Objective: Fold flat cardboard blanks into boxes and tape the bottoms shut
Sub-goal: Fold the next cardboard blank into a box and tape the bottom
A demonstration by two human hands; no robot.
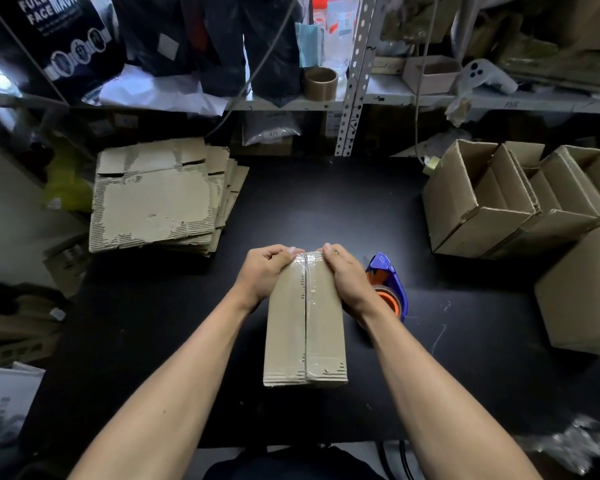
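At centre of the black worktop (187, 341): folded brown cardboard box (305, 327), bottom up, left hand (262, 273) and right hand (349, 277) gripping its far end, thumbs seemingly smoothing the clear tape strip (307, 306) over the edge.

the scene is sitting dim overall, with cool light coming in from the far left and washing out that corner. clear tape (307, 263) on the box (305, 327) is catching a white glare. the black surface (153, 341) is swallowing shadow detail. shelves (395, 98) are bowing near the edges, and the near right corner is smearing into blur.
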